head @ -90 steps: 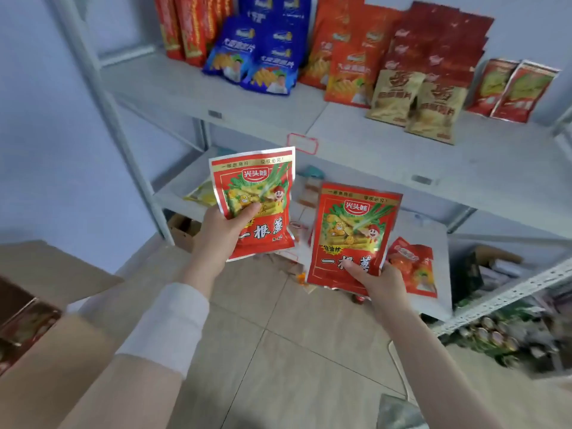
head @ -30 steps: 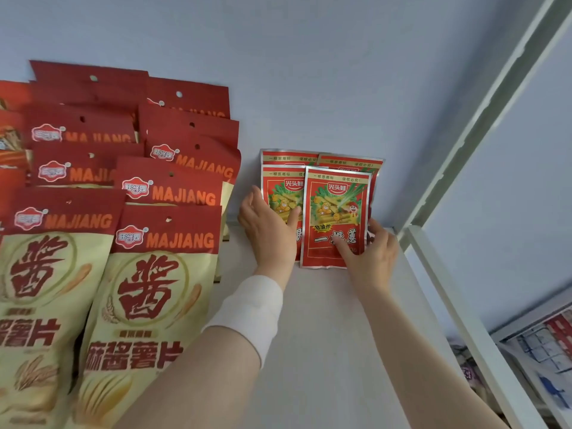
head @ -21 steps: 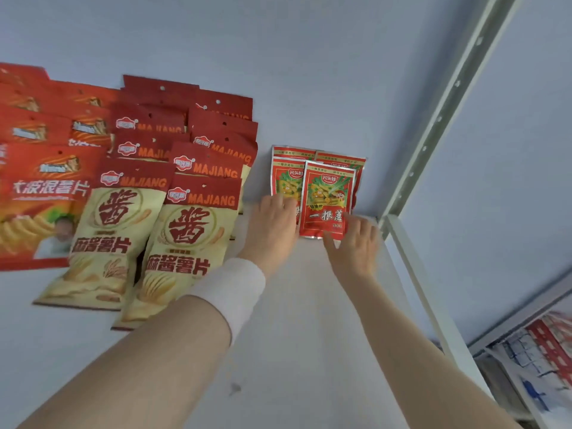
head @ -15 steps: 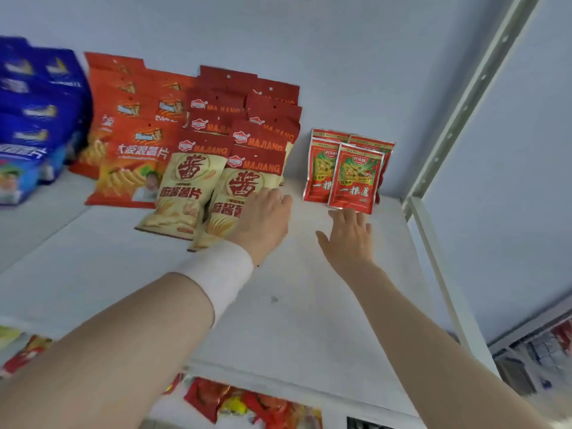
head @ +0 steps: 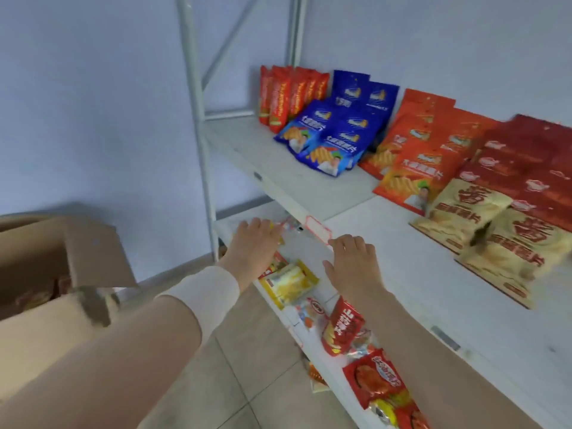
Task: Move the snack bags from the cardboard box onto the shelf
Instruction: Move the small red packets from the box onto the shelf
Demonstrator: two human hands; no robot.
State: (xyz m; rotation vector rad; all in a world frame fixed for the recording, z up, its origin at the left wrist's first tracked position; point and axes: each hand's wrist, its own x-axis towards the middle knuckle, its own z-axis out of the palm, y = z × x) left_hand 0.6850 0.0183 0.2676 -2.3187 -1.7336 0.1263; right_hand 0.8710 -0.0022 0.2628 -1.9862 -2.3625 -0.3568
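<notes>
Both my hands are empty, fingers relaxed, hovering in front of the white shelf (head: 418,274). My left hand (head: 252,243) hangs over the lower shelf level, and my right hand (head: 353,261) sits at the front edge of the upper shelf board. The open cardboard box (head: 62,252) stands at the far left, with red snack bags (head: 34,295) dimly visible inside it. The two small red bags that I held earlier are out of view to the right.
The upper shelf carries rows of snack bags: red ones (head: 288,94), blue ones (head: 337,131), orange ones (head: 424,150) and beige-and-red ones (head: 495,224). A lower shelf holds yellow (head: 288,283) and red packets (head: 343,326). A white upright post (head: 198,119) stands left; tiled floor lies below.
I let go of the two small red bags at the back right of the shelf. Both hands drew back empty and my view swung left toward the box.
</notes>
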